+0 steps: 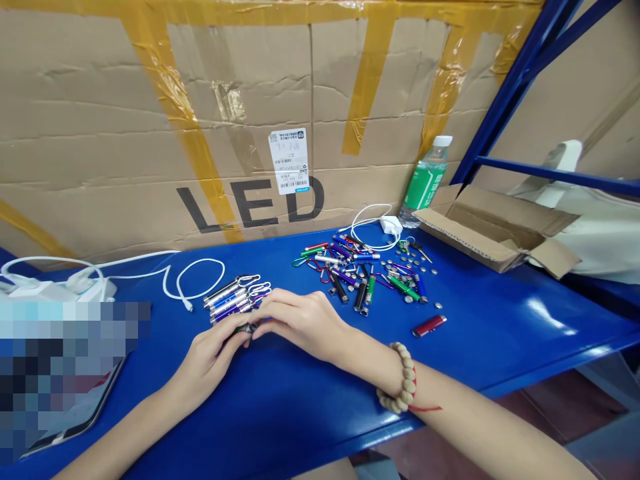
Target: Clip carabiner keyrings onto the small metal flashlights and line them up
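My left hand [220,353] is closed around a small black mini flashlight [245,328], most of it hidden by the fingers. Thumb and fingers of my right hand [300,323] pinch the same flashlight at its near-right end. Just behind the hands lies a row of finished-looking mini flashlights [230,299] in silver, blue and purple, with carabiner clips. To the right is a loose heap of coloured mini flashlights [350,267], with clips and several button cells [439,306] around it. A red flashlight body [430,326] lies apart, without a visible clip.
A water bottle [425,183] and an open cardboard box [490,230] stand at the back right. White cables [195,280] and a charger [391,225] lie along the back. A tablet-like device [75,400] is at left. A large carton [240,100] walls the blue table [300,413].
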